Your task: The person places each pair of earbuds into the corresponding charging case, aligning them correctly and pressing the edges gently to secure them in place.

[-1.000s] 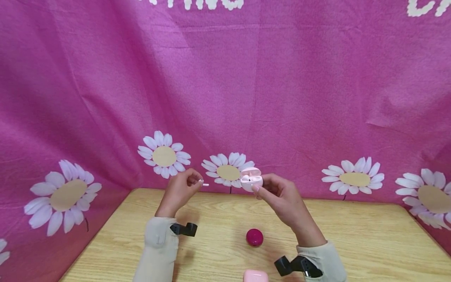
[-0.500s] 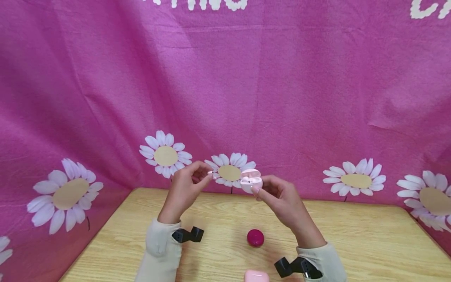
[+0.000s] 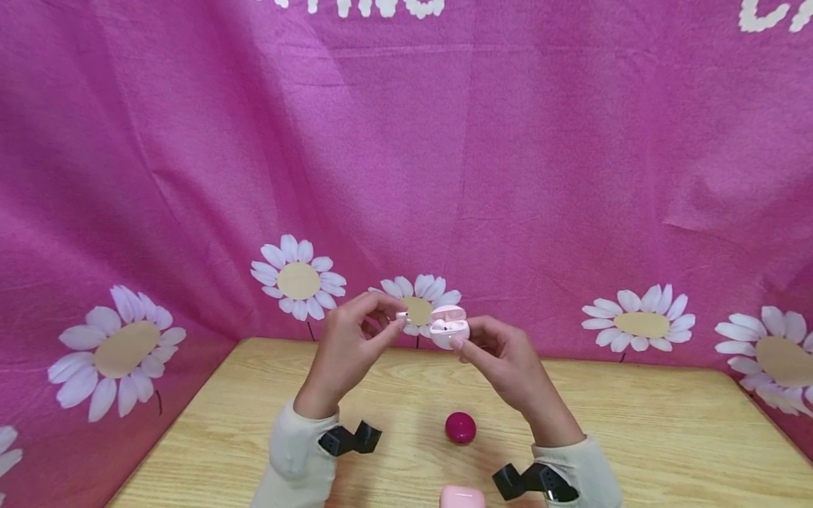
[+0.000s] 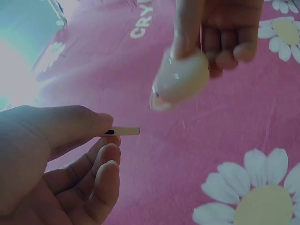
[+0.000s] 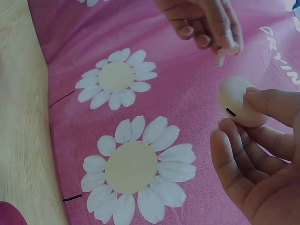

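My left hand (image 3: 348, 346) pinches a small white earbud (image 3: 403, 316) between thumb and fingertips; in the left wrist view the stem of the earbud (image 4: 125, 131) juts out past them. Level with it on the right, my right hand (image 3: 508, 360) grips a pale pink earbud case (image 3: 449, 334) with its lid up. One earbud (image 3: 442, 326) shows inside the case. The right wrist view shows the underside of the case (image 5: 236, 98), with a dark slot, between thumb and fingers. Earbud and case are apart, both in the air above the table's far edge.
On the wooden table (image 3: 241, 423) lies a round dark-pink shiny case (image 3: 460, 427). Closer to me sits a pink case (image 3: 462, 497), cut off by the frame's lower edge. A magenta cloth (image 3: 508, 176) with printed daisies hangs behind the table.
My left hand has moved right, bringing the earbud close to the case and turning its stem out of the head view. My right hand and the case have barely shifted.
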Available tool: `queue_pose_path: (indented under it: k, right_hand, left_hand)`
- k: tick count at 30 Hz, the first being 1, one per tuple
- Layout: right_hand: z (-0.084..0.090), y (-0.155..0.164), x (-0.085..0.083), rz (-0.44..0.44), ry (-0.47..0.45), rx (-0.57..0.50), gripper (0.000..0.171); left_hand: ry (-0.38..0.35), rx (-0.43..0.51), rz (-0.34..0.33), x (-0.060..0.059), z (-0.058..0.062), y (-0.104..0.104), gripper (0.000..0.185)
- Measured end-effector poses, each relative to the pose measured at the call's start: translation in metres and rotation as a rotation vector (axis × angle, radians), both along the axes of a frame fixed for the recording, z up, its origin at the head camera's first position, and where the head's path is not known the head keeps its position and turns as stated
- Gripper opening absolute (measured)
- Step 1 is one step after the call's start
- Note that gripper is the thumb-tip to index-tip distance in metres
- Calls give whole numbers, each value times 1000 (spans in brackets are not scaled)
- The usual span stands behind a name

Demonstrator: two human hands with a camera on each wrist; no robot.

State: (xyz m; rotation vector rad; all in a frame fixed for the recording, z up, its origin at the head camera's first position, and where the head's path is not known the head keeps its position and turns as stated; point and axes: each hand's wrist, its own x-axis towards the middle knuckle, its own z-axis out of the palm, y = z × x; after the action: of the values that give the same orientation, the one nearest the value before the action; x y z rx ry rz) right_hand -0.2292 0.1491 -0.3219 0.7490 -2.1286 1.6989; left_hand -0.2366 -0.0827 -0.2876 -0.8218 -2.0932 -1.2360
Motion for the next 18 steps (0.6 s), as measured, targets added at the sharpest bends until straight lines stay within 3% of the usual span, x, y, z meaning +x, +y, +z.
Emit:
queue_pose_path:
  k: [9,18]
  right_hand:
    - [-2,-5,-1,8,0,18,16]
    - [-3,-10,0,-3,6,39,16]
  left_hand:
    - [28,15,-59,13,4,10,16]
    - [4,22,-94,14,2,18,17]
